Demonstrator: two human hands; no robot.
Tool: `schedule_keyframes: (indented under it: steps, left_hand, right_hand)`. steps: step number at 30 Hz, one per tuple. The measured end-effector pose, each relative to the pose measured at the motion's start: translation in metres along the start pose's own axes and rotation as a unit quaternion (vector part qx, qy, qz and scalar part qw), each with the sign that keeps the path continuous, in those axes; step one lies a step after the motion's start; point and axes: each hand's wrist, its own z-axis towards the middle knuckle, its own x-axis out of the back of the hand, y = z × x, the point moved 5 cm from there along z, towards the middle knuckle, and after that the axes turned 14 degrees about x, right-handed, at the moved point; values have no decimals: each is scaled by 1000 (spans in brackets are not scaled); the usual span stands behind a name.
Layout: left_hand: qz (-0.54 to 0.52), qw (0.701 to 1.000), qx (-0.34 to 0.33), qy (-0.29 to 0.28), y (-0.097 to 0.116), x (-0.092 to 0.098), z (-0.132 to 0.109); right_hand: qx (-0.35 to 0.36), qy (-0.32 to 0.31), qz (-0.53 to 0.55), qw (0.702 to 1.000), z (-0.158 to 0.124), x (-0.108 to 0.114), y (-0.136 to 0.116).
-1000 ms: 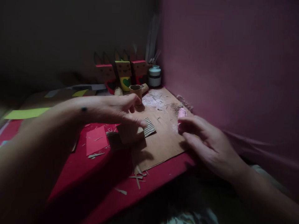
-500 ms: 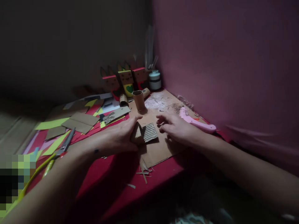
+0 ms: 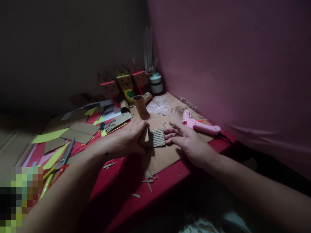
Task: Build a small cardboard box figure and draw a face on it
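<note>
My left hand point(image 3: 132, 137) is wrapped round a small cardboard box point(image 3: 145, 138), thumb and fingers on its far and near sides. A piece of corrugated cardboard point(image 3: 157, 138) with exposed ridges lies against the right side of the box; I cannot tell whether the two are joined. My right hand point(image 3: 186, 139) is open, its palm partly turned up and its fingertips at the right edge of the corrugated piece. Both sit low over a brown cardboard sheet point(image 3: 160, 161). Behind them a cardboard tube point(image 3: 140, 106) stands upright.
A pink glue gun point(image 3: 200, 125) lies to the right, its cord trailing. Scissors point(image 3: 66, 155) and coloured paper and cardboard scraps point(image 3: 81, 132) cover the left. At the back stand several bunny-eared cardboard figures point(image 3: 127, 85) and a pale blue jar point(image 3: 156, 83) beside the pink wall.
My right hand has turned its palm upward and its fingers have come to the edge of the corrugated piece. My left hand keeps hold of the box. The view has shifted slightly.
</note>
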Motion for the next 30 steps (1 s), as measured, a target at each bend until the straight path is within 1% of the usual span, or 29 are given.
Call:
schedule_keyframes:
  steps: [2,4,6,10,13,18,23,25,30]
  left_hand:
    - [-7,1000,4,3,-1,-1,1]
    - [-17,1000,7,6,-1,-1,1]
    - [-29,1000,10,6,-1,0,1]
    - [-52,999,13,1,-1,-2,4]
    - [-68,998,6,7,1,-3,4]
    - [-87,996,-18,19,5,-2,-1]
    - [-110,993,-39,21,7,-2,-1]
    - [-118,992,-34,22,7,-3,0]
    - [-128,991,-9,31,5,-4,1]
  right_hand:
    - [-8,33,68,997,-2,0,1]
    - [-14,45,106,993,-2,0,3]
    - [-21,39,119,992,-1,-3,4]
    - [-31,-8,124,992,2,-16,4]
    - [-23,-51,104,993,5,-26,4]
    - [18,-129,58,990,18,-36,7]
    - [8,-195,-15,981,28,-41,7]
    - [8,-202,-43,978,30,-42,8]
    - [13,-178,-66,982,33,-42,9]
